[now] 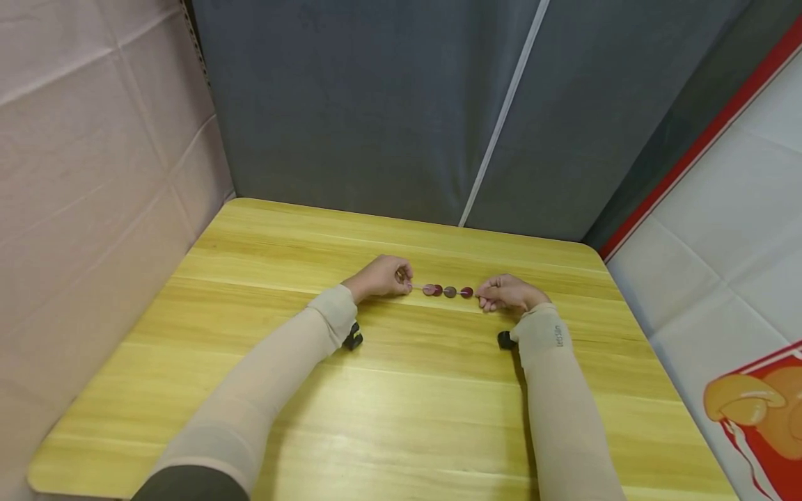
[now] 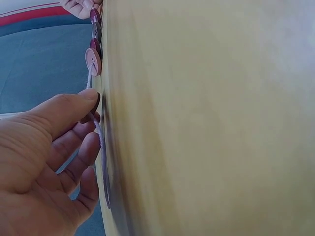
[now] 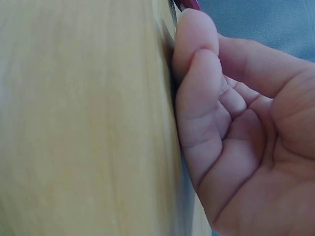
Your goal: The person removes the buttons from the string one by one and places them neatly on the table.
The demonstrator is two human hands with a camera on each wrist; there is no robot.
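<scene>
A short row of buttons (image 1: 447, 291) — pink, dark red and grey ones — sits threaded on a pale string (image 2: 96, 129), stretched between the two hands just above the counter (image 1: 401, 410). In the left wrist view the pink button (image 2: 92, 62) is the nearest of the row to the left hand, with darker ones stacked behind it toward the other hand.

The left hand (image 1: 380, 277) lies just left of the row, its fingers curled in; the thumb and forefinger pinch the string, which runs on across the fingers (image 2: 88, 152) below the thumb. A dark rounded shape sits under the thumb tip, too hidden to name.

The right hand (image 1: 505, 293) lies just right of the row, fingers curled against the counter. In the right wrist view its fingertips press close to the wood with a red button edge (image 3: 188, 5) showing just past them — the head view suggests it pinches the string's end, though the grip itself is hidden.

Both forearms wear beige sleeves (image 1: 276, 362) and rest on the counter, with grey cloth behind.
</scene>
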